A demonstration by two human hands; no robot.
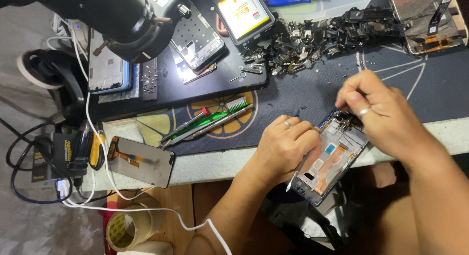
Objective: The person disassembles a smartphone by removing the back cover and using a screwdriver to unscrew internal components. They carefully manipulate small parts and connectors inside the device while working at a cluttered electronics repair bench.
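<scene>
An opened phone frame with exposed boards and an orange flex cable juts over the workbench's front edge. My left hand, ring on one finger, grips its left side and also pinches thin metal tweezers that point down toward me. My right hand, also ringed, rests fingers curled on the frame's upper end, its fingertips pressed onto the parts there. What the fingertips hold is hidden.
A dark mat with a citrus pattern covers the bench. A green brush and hand tools lie left of my hands. A loose screen sits at the edge. Phone parts, a scrap pile, a microscope, cables and a tape roll surround them.
</scene>
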